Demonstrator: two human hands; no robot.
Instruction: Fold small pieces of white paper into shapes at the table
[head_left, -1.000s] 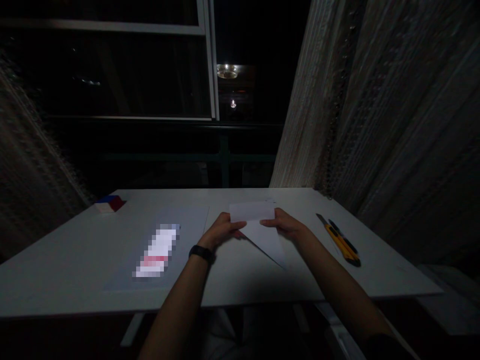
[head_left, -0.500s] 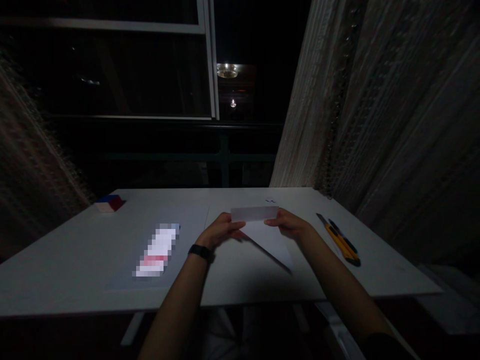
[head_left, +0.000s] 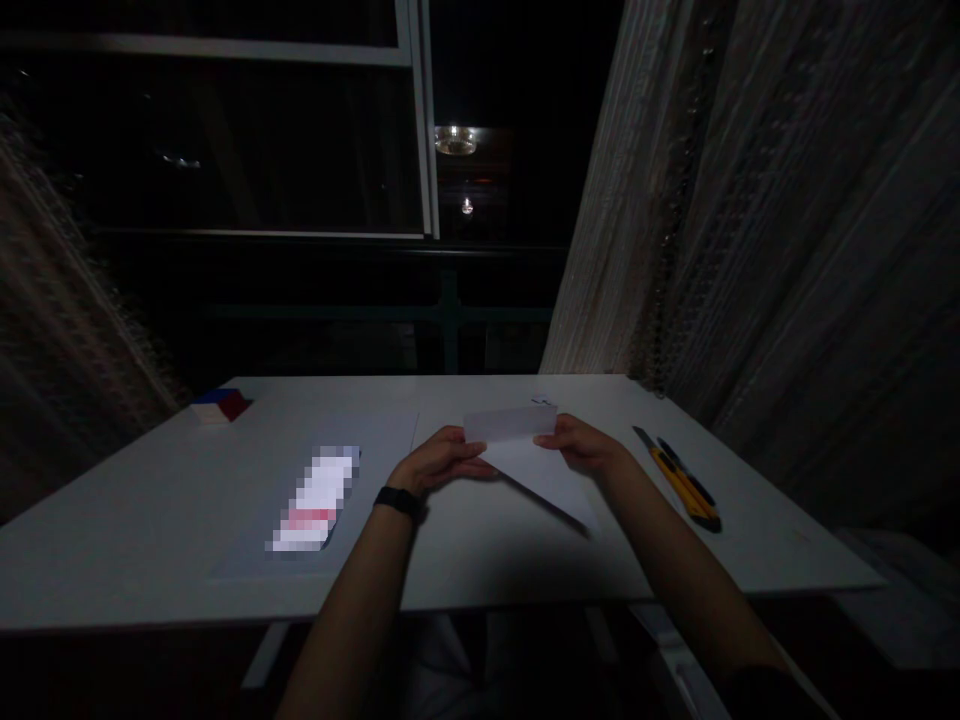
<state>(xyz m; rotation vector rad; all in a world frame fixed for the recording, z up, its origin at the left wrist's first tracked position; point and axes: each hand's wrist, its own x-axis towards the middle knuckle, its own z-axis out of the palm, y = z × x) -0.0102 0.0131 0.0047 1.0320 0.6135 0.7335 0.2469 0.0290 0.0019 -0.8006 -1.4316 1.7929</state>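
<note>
Both hands hold one paper just above the middle of the table, toward its far edge. The left hand is closed on the paper's left end, thumb on the near face and the other fingers behind it. The right hand is closed on the right end in the same pinch. A paler strip along the top of the paper spans the gap between the two hands and stands nearly upright. Below that strip the paper narrows and slopes toward the table's near edge, ending in a point under the right forearm. In the dim light I cannot tell whether that point touches the table. A dark band sits on the left wrist.

Toward the table's right edge lie a yellow knife and a dark pen, side by side and just beside each other, well apart from the right hand. On the table's left half lies a blurred card, near the left forearm. A red and blue block sits at the table's far left corner.
</note>
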